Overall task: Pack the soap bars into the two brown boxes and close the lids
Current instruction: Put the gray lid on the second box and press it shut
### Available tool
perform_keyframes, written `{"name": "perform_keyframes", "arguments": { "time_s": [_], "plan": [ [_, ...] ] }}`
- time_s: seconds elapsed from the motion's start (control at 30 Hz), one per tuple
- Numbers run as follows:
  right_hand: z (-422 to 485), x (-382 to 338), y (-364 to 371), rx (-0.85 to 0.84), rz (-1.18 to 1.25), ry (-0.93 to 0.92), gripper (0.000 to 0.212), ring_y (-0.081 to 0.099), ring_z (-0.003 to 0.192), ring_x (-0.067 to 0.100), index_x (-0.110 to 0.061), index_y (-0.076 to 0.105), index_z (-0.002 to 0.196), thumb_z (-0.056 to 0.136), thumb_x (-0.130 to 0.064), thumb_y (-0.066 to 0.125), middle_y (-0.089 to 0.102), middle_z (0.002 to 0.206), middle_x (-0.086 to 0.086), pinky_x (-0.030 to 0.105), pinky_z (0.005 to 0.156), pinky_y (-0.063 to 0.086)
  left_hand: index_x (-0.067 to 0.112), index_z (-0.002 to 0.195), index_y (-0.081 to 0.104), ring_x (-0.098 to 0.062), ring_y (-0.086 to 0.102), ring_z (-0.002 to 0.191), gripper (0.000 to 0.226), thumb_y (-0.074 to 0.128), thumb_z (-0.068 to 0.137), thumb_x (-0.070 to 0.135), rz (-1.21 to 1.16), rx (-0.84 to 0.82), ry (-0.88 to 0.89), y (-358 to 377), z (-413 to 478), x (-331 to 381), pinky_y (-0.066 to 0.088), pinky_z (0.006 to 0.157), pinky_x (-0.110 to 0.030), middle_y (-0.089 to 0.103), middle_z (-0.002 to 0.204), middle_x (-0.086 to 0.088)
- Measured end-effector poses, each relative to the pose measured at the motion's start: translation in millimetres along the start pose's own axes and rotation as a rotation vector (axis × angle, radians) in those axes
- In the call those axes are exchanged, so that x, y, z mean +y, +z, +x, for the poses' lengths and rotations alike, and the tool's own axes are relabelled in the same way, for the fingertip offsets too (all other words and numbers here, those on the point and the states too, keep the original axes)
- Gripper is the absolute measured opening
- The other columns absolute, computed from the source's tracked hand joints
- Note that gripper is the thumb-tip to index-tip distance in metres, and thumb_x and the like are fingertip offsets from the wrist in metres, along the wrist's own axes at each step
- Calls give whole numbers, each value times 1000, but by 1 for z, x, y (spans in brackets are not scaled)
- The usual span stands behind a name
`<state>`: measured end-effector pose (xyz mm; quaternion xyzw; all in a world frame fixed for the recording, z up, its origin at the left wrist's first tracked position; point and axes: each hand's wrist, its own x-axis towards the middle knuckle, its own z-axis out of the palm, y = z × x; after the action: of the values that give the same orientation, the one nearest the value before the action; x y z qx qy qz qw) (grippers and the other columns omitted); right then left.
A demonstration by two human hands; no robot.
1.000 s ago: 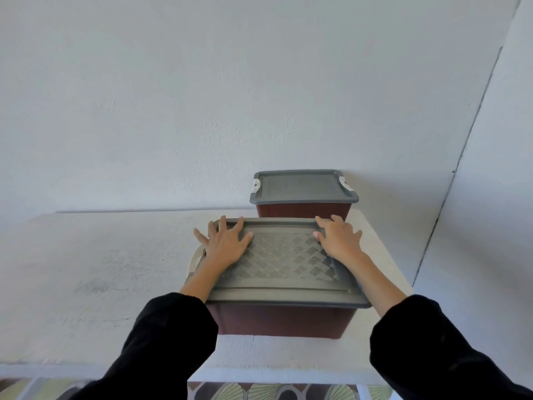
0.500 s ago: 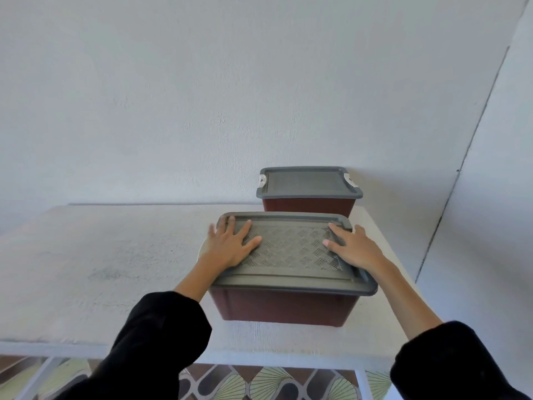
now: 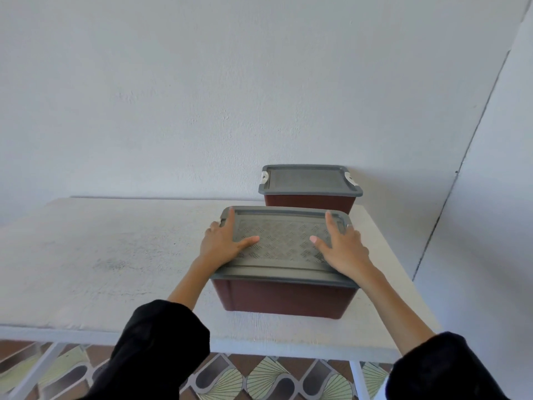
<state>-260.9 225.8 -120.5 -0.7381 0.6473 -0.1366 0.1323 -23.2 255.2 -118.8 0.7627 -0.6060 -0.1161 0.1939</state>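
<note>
On the white table (image 3: 86, 255), right of centre, sits the near brown box (image 3: 284, 298) with its grey lid (image 3: 284, 243) on top. Left hand (image 3: 222, 243) lies flat, fingers spread, over the lid's left edge, thumb pointing in across the patterned top; outer fingers hang past the edge by the latch. Right hand (image 3: 343, 246) mirrors it on the right edge, palm down, not gripping anything. Far brown box (image 3: 308, 201) stands just behind, against the wall (image 3: 202, 96), grey lid (image 3: 308, 180) closed, white latches at both ends. No soap bars visible. Black sleeves (image 3: 161, 350) fill the bottom corners; patterned floor tiles (image 3: 259, 379) show under the table. Versus half a second ago: both hands have slid outward from the lid's top toward its side edges.
</note>
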Motion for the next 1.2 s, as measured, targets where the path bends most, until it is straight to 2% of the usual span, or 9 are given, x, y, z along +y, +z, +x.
{"name": "perform_keyframes", "arguments": {
  "time_s": [0.17,0.37,0.57,0.67,0.8,0.87,0.97,1.07,1.2],
  "plan": [
    [-7,-30,17,-58,-194,-20,65,-11,145,35,-31,-10,148,93,-59,14,-5,155,24,63,109,-6,19,148,-12,-39,-6,144,91,25,83,72,257,-43,5,15,-4,14,3,117,-48,-8,153,-29],
    [9,-11,3,-13,-186,-85,63,-12,145,31,-30,-5,149,94,-57,12,-7,157,18,55,114,-5,19,149,-6,-31,-9,145,76,20,91,61,216,-68,125,1,12,-4,-1,116,-48,-5,157,-17],
    [32,14,-5,-97,-227,-112,66,-15,145,30,-27,-8,148,93,-58,12,-10,156,17,49,117,2,26,149,-1,-23,-12,145,65,15,94,57,238,-123,159,-5,31,-21,-4,115,-54,-9,158,-6],
    [31,13,-1,-81,-283,-135,69,-14,145,30,-27,-6,149,91,-62,12,-10,156,20,46,118,3,26,148,-4,-23,-13,145,79,4,84,70,302,-80,180,-1,29,-19,-6,115,-53,-11,158,-8],
    [32,11,-1,-122,-325,-139,71,-19,144,30,-29,-7,148,89,-65,9,-14,155,20,45,118,-2,28,148,-8,-25,-14,145,131,-31,34,88,412,-54,195,4,28,-16,-9,114,-52,-11,157,-12],
    [32,10,0,-127,-335,-145,71,-19,143,31,-29,-8,148,89,-66,9,-15,155,20,46,118,-3,28,148,-5,-27,-12,145,121,-23,46,90,383,-47,175,6,28,-15,-5,115,-53,-10,157,-12],
    [31,11,0,-122,-308,-148,71,-17,144,32,-33,-3,148,88,-67,13,-12,156,16,51,117,1,28,149,7,-30,-1,146,80,18,84,73,270,-50,158,9,28,-17,14,116,-53,-7,158,-6],
    [30,13,-2,-118,-129,-82,73,-12,145,31,-37,9,148,86,-69,30,-12,158,8,56,113,11,32,147,16,-29,17,142,73,29,86,68,201,-52,146,8,28,-18,29,112,-50,-3,158,1],
    [30,20,-7,-52,130,23,77,18,142,36,-33,27,145,80,-64,52,1,158,9,50,112,23,37,144,24,-31,32,135,68,34,85,68,138,-52,158,6,24,-18,33,108,-47,1,156,4]
  ]
}}
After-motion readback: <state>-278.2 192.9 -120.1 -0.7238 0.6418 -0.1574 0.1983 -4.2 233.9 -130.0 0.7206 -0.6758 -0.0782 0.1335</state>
